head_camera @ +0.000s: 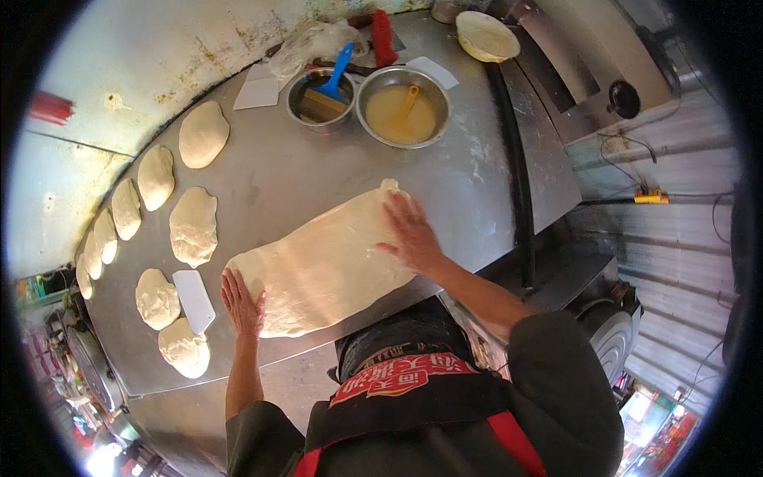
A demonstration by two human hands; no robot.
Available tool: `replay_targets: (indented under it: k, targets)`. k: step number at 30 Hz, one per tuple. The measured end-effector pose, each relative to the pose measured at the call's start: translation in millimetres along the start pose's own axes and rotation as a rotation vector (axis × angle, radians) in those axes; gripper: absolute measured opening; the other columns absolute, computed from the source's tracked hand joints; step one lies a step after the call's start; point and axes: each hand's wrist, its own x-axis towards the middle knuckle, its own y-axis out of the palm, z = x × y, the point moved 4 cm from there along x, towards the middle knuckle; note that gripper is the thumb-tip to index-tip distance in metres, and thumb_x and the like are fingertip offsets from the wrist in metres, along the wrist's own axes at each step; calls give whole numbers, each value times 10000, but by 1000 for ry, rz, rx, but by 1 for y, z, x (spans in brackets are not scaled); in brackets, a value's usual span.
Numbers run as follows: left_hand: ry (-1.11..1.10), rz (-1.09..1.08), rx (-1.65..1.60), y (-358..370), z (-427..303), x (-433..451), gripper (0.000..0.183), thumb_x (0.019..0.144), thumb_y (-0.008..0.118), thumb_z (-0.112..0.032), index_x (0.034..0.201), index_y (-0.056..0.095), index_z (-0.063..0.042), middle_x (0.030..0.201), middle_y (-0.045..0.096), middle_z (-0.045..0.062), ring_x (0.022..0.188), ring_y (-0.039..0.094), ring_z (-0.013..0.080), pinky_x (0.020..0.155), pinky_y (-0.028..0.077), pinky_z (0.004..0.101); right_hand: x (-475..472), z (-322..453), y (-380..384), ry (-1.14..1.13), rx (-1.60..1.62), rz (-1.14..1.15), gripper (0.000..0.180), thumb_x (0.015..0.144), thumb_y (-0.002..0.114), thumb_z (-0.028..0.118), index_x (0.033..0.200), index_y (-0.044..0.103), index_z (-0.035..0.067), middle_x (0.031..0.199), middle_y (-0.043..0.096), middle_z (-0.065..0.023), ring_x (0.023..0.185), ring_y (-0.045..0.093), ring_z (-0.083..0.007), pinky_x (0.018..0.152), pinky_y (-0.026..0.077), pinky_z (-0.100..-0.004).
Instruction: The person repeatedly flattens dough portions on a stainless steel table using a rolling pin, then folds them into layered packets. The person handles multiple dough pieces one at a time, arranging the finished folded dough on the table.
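A broad flattened sheet of dough (325,268) lies slantwise on the metal worktop (268,161) in front of me. At its left end, my left hand (241,304) rests along the edge, thumb apart from the fingers. My right hand (411,235), slightly blurred, lies spread over the sheet's right end, palm down. A small nub of dough pokes up at the upper right corner. Left of my left hand is a white plastic dough scraper (194,302), touching one dough piece (157,299) and close to another (185,350).
More dough pieces (194,226) line the worktop's left side along the wall. At the back stand a metal bowl (304,122) with a blue-handled brush (337,74), a bowl of yellowish liquid (381,140) and a white bowl (489,36). A black bar (517,173) crosses the right side.
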Motion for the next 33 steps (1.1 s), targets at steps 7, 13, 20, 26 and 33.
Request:
replay_targets:
  k: [7, 13, 20, 26, 33]
  targets:
    - [-154, -13, 56, 14, 6, -8, 952, 1010, 388, -726, 1671, 210, -63, 1744, 124, 221, 1607, 129, 403, 1293, 108, 540, 6, 2, 24, 274, -241, 48, 1016, 910, 619, 680, 1638, 288, 55, 1725, 159, -232, 1602, 108, -414, 1274, 87, -618]
    - [-170, -33, 60, 18, 7, -9, 955, 1001, 413, -724, 1675, 212, -79, 1744, 125, 221, 1603, 132, 423, 1285, 123, 556, 2, 1, 30, 379, -325, 79, 1038, 907, 608, 701, 1655, 255, 73, 1730, 128, -245, 1600, 94, -442, 1264, 79, -638]
    - [-250, 44, -144, 3, 20, -12, 846, 1038, 412, -656, 1653, 303, -87, 1744, 175, 185, 1610, 164, 365, 1285, 41, 574, 28, -1, -33, 152, -76, -223, 802, 904, 765, 430, 1533, 454, 41, 1573, 414, -229, 1456, 380, -431, 1206, 276, -592]
    - [-364, -338, -279, -25, -23, -58, 688, 1010, 634, -323, 1620, 396, -110, 1741, 198, 158, 1610, 180, 331, 1296, 26, 556, 210, -81, -54, -67, -121, -569, 429, 968, 690, 299, 1285, 624, 18, 1209, 648, -240, 1101, 640, -418, 972, 505, -508]
    - [-804, -137, -219, -69, -111, -192, 685, 975, 688, -460, 1540, 490, -127, 1719, 172, 244, 1588, 182, 431, 1260, 152, 632, 258, -215, 38, -29, -433, 42, 364, 1064, 511, 245, 1332, 615, 21, 1225, 683, -211, 1123, 672, -317, 963, 543, -432]
